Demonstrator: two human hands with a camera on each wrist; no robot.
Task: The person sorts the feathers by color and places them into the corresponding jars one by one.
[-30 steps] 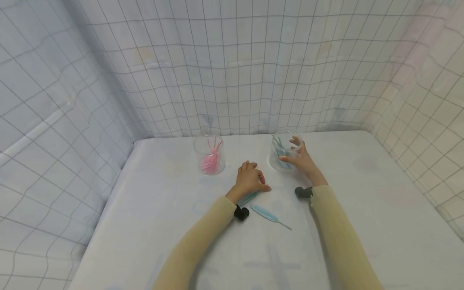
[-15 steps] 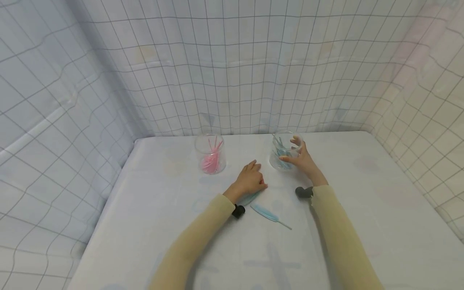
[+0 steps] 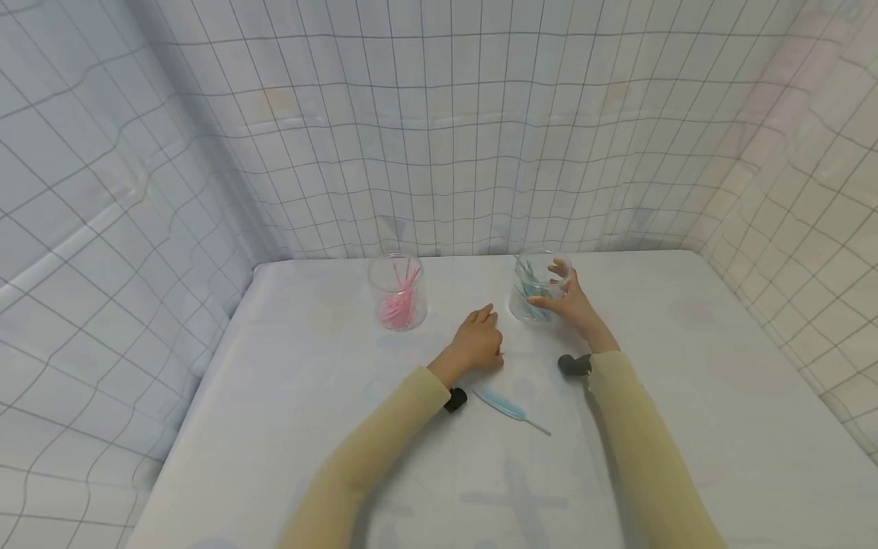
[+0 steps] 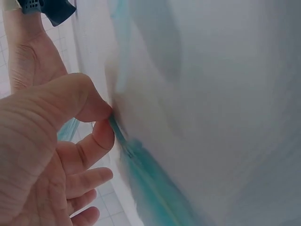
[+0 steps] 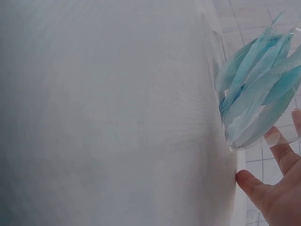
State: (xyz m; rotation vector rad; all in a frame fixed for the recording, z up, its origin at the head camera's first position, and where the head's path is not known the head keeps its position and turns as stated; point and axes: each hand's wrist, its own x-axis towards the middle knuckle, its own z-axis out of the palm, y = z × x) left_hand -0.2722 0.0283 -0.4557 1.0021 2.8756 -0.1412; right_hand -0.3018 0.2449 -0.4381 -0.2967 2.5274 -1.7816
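Note:
In the left wrist view, my left hand (image 4: 42,136) pinches the thin stem of a teal feather-shaped piece (image 4: 157,188) between thumb and index finger, low over the white table. From the head view this piece is hidden under the left hand (image 3: 475,343). My right hand (image 3: 569,301) grips a clear round jar (image 3: 521,309) from its right side, thumb in front and fingers behind. Several blue-green feather-shaped pieces (image 5: 256,77) stand in that jar, stems up. Another light blue feather-shaped piece (image 3: 504,404) lies on the table just in front of the left hand.
A second clear jar (image 3: 376,278) with several pink stemmed pieces (image 3: 401,305) stands left of the left hand. The white table (image 3: 309,358) ends at a gridded curtain (image 3: 439,152) behind the jars. Dark wrist cameras (image 3: 574,365) sit at both cuffs.
My left hand has shifted slightly and turned palm-down over the teal feather-shaped piece, which showed beside the wrist before. My right hand and both jars have stayed in place.

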